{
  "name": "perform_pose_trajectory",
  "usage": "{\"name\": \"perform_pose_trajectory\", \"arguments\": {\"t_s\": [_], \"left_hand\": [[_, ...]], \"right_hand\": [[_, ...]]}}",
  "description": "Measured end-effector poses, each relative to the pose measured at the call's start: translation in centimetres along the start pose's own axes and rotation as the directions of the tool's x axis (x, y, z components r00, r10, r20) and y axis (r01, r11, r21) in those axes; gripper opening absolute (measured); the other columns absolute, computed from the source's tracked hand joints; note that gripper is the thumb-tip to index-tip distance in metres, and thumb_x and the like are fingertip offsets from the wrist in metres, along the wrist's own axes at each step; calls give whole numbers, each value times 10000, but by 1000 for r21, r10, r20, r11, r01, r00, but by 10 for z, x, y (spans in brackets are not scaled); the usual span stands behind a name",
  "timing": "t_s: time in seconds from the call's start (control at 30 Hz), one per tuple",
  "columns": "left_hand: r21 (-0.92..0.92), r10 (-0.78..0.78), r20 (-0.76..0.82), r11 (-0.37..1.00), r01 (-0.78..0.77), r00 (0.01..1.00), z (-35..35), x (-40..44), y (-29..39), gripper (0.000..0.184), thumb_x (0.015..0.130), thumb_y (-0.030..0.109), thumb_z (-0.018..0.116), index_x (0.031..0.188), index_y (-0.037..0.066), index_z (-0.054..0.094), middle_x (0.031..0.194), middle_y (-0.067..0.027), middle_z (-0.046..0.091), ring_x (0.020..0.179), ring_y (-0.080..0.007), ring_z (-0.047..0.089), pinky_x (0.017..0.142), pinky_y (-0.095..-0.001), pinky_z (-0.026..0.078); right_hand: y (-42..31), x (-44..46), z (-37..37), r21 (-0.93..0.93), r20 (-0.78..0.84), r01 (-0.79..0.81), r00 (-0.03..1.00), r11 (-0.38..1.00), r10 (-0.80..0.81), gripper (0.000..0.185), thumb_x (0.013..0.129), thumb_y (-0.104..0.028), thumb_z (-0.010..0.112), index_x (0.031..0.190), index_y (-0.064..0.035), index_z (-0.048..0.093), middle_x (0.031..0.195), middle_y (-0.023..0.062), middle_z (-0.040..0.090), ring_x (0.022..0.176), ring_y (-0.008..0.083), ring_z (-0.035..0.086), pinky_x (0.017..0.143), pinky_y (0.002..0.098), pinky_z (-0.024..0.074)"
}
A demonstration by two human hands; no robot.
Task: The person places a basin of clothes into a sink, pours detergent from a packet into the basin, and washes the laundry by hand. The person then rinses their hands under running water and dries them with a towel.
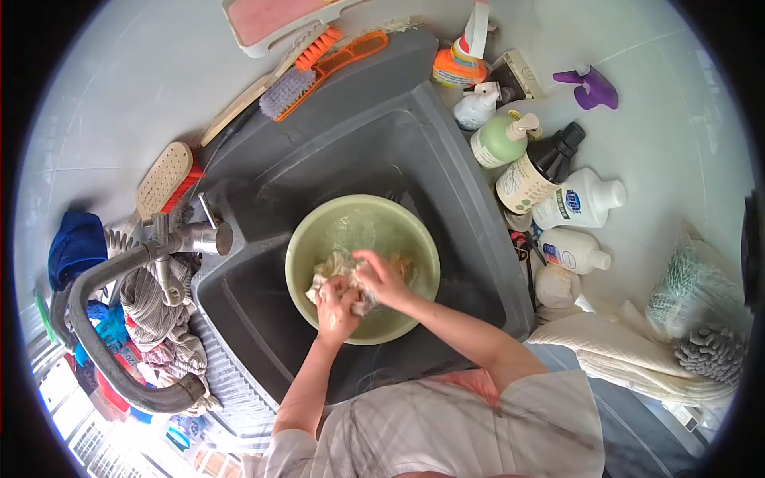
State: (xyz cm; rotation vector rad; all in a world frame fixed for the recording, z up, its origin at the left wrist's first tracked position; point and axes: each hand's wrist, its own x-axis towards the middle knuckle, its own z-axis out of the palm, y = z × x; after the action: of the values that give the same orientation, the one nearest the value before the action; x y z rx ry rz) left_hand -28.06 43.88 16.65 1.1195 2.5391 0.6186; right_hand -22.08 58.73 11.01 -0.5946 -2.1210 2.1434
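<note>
A light green basin (362, 204) holding water stands in the dark grey sink (263, 315). Inside it, a wet, pale, bunched cloth (362, 303) lies between my hands. My left hand (338, 307) has its fingers curled onto the cloth at the basin's lower middle. Just to the right, my right hand (381, 279) grips the same cloth, with one finger pointing away to the left. The cloth's underside and some fingertips are hidden.
A metal faucet (119, 275) curves at the left, near piled clothes (147, 303). Brushes (319, 76) rest on the sink's back edge. Several bottles (530, 183) line the right side. A cream towel (629, 350) lies at the lower right.
</note>
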Motion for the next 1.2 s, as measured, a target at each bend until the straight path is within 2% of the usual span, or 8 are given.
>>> {"name": "perform_pose_trajectory", "arguments": {"t_s": [0.17,0.27,0.37,0.43,0.9,0.97,1.1,1.2], "left_hand": [[-220,-102,128,967,129,986,-37,-20,22,627,578,220,864,1114,99,562,1226,-171,527,1029,-311,615,774,-390,541],[125,-324,454,945,301,830,-50,-10,25,888,597,394,856,1314,85,432,1289,-178,518,979,-302,656,734,-381,562],[349,-500,562,865,360,659,-46,19,15,1066,581,519,821,1424,89,331,1390,-221,428,1102,-299,602,873,-417,510],[388,-63,201,922,-20,978,-30,38,6,1059,585,549,803,1425,106,334,1423,-242,382,1266,-328,457,1033,-446,380],[93,-371,419,925,367,829,85,83,-90,791,718,428,725,1371,98,423,1334,-207,486,1255,-352,452,1057,-438,364],[232,-526,618,832,503,585,48,116,-58,844,676,441,757,1367,90,420,1246,-226,558,1185,-327,532,1001,-425,429],[145,-442,346,896,419,828,26,89,-45,899,590,474,799,1301,53,446,1061,-198,652,988,-365,633,837,-428,511],[45,-315,277,948,315,908,6,42,-37,760,595,368,825,1226,73,520,1152,-199,603,1088,-366,575,885,-457,472]], "right_hand": [[-3,-50,-2,-69,90,-59,994,996,65,410,863,-106,589,1259,-54,498,1430,180,313,1156,324,507,937,392,439],[5,-49,-4,-765,22,-58,993,642,116,738,811,-306,696,1439,-141,346,1521,252,41,1301,517,276,1054,540,307],[-10,-27,-5,-807,-25,-202,950,554,310,912,760,-455,720,1494,-231,227,1525,263,-8,1313,576,183,1060,628,220],[28,-19,12,-791,-73,-228,957,568,282,968,737,-522,715,1505,-300,169,1525,268,-1,1334,544,186,1058,642,203],[56,77,8,-206,-24,-425,903,881,430,368,888,-282,552,1212,-118,609,1108,136,651,1007,311,611,875,407,473],[68,91,11,-111,165,-429,882,896,442,415,869,-285,586,1221,-65,580,1128,152,639,1011,309,607,875,391,470],[51,85,0,-530,-6,19,1000,848,-26,430,817,-229,632,1197,-43,557,1112,157,626,1031,293,591,892,382,460],[34,52,-12,6,-92,-66,994,998,66,468,711,-107,642,1161,-61,521,1146,135,565,1103,273,537,954,367,415]]}}
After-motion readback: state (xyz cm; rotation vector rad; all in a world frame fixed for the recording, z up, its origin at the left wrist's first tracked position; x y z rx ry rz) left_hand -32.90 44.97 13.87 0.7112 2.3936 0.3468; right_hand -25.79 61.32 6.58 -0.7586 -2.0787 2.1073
